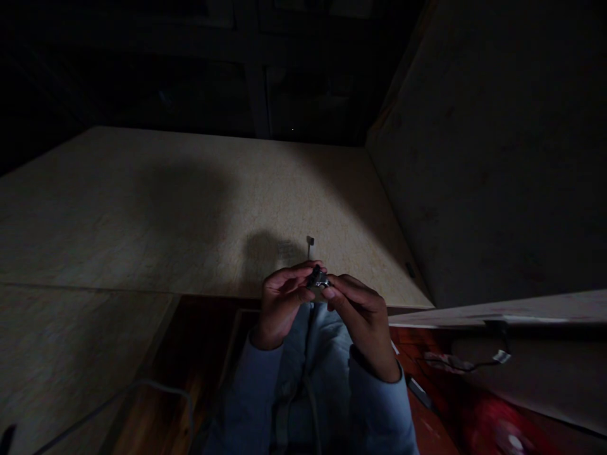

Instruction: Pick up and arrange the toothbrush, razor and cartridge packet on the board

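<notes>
My left hand (281, 303) and my right hand (363, 319) meet in front of my chest, at the near edge of a pale wooden tabletop (156, 215). Both pinch a small dark metal part (318, 278) between their fingertips; the light is too dim to name it. A small thin upright piece (310, 245) stands on the tabletop just beyond my hands. Light blue sleeves cover both my wrists.
A pale board wall (493, 158) rises on the right of the tabletop. Lower right, a ledge (497, 313) carries a dark clip and a thin cable with a white connector (501, 357). A reddish wooden floor (190, 373) lies below. A pale cord (156, 388) runs lower left.
</notes>
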Demonstrator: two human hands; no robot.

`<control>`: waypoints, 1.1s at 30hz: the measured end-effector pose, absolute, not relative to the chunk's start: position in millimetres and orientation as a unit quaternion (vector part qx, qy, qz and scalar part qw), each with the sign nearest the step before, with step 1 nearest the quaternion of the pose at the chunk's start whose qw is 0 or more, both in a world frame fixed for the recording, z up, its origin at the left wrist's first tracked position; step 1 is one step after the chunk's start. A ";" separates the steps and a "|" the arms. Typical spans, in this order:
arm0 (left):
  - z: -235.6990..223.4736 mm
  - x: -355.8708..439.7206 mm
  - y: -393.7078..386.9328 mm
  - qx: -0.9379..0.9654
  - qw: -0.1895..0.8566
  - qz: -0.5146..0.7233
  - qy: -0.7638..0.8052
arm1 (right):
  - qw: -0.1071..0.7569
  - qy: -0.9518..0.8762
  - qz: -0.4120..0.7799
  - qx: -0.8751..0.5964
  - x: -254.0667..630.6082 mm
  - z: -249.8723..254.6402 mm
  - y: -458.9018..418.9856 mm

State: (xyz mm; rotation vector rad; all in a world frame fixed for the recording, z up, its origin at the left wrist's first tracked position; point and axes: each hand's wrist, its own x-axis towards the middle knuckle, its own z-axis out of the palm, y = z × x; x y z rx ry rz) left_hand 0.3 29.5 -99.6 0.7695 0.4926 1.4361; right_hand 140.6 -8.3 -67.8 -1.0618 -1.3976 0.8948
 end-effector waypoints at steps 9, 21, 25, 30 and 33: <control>-95.8 -2.4 25.7 0.376 0.646 0.620 0.238 | 0.539 -0.593 0.380 -0.462 145.0 -63.4 -11.8; -95.2 -1.6 25.4 0.447 0.583 0.636 0.237 | 0.545 -0.588 0.390 -0.453 144.5 -63.2 -11.4; -94.6 -1.1 25.4 0.456 0.568 0.640 0.245 | 0.538 -0.590 0.386 -0.462 144.8 -64.1 -11.4; -95.2 -1.0 25.2 0.460 0.564 0.633 0.265 | 0.537 -0.587 0.386 -0.467 145.2 -65.5 -11.5; -94.8 1.7 24.5 0.451 0.571 0.631 0.270 | 0.538 -0.584 0.385 -0.471 146.4 -67.6 -11.6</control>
